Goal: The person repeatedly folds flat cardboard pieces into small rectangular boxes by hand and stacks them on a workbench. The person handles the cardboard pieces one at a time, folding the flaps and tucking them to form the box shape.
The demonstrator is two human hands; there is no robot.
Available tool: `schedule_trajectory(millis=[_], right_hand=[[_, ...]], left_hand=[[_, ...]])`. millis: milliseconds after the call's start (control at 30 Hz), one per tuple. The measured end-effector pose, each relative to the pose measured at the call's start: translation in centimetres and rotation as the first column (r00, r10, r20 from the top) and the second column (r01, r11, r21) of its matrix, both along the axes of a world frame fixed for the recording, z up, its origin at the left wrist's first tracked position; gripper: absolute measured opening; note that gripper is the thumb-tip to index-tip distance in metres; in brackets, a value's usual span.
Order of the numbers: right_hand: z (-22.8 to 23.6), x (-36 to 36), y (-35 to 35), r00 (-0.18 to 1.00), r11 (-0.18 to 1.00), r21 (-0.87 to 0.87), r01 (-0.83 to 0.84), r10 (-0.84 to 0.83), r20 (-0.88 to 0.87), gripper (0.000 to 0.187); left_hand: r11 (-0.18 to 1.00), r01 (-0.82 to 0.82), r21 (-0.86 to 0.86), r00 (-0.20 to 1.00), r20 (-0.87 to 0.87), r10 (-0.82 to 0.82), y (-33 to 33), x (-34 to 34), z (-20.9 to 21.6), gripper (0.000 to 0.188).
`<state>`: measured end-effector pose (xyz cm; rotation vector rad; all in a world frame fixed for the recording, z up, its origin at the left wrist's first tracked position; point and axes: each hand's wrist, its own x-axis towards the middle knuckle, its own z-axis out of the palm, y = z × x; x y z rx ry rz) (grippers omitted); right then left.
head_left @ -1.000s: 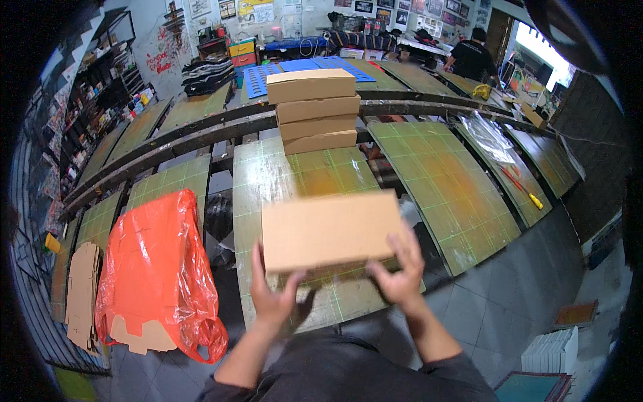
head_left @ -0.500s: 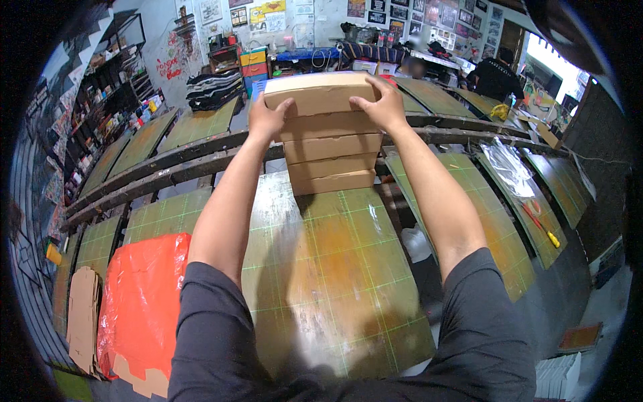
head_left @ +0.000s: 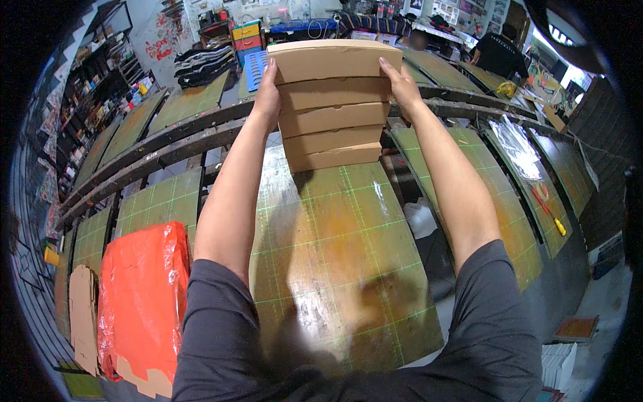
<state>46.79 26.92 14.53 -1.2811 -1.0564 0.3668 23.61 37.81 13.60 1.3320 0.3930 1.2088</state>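
Observation:
Several flat brown cardboard boxes [head_left: 333, 119] stand in an upright stack at the far end of the middle board [head_left: 335, 248]. My left hand [head_left: 267, 94] is pressed against the stack's left side, with its thumb along the edge of the top box [head_left: 335, 63]. Against the right side lies my right hand [head_left: 404, 90], its thumb by the front corner of that same box. Most of my fingers are hidden behind the sides. Behind the left hand, a blue slotted plastic piece [head_left: 254, 69] shows in part.
At left, a red plastic-wrapped bundle [head_left: 144, 295] lies beside flat cut cardboard [head_left: 83, 315]. Dark rails [head_left: 167, 144] cross behind the boards. On the right are clear plastic [head_left: 516, 151] and a yellow-handled tool [head_left: 558, 226]. A person in black [head_left: 501, 60] is at the back right.
My hands have slid from gripping the top box's front, thumbs across its face, to its two sides. The stack now appears higher in the picture as the view has tilted down.

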Motion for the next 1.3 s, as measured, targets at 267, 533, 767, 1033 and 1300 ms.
schedule_trajectory(millis=[267,533,767,1033,1300], right_hand=[[-0.5,0.6,-0.2,0.989,0.995,-0.087,0.049,-0.036,0.142,0.073],[-9.5,2.4,-0.8,0.927,0.994,-0.105,0.038,-0.074,-0.369,0.094],[-11.1,-2.4,-2.4,0.916,0.993,0.010,-0.116,0.111,-0.384,0.069],[-13.9,-0.6,-3.5,0.938,1.000,0.002,-0.021,0.021,-0.346,0.064],[-16.0,-12.1,-15.2,0.657,0.784,-0.543,0.301,0.242,0.714,0.069]], left_hand=[[1.000,0.002,-0.005,0.999,0.048,-0.002,-1.5,-0.2,0.5,0.059],[0.942,-0.241,-0.234,0.965,0.043,0.258,-2.0,-1.4,-9.1,0.076],[0.975,0.084,-0.204,0.994,0.081,-0.069,-2.4,-1.6,-10.7,0.084],[0.968,-0.056,-0.244,0.998,0.007,0.059,-2.7,-0.2,-10.6,0.083],[0.917,-0.347,0.195,0.746,-0.534,0.396,-4.6,-11.5,-4.2,0.094]])
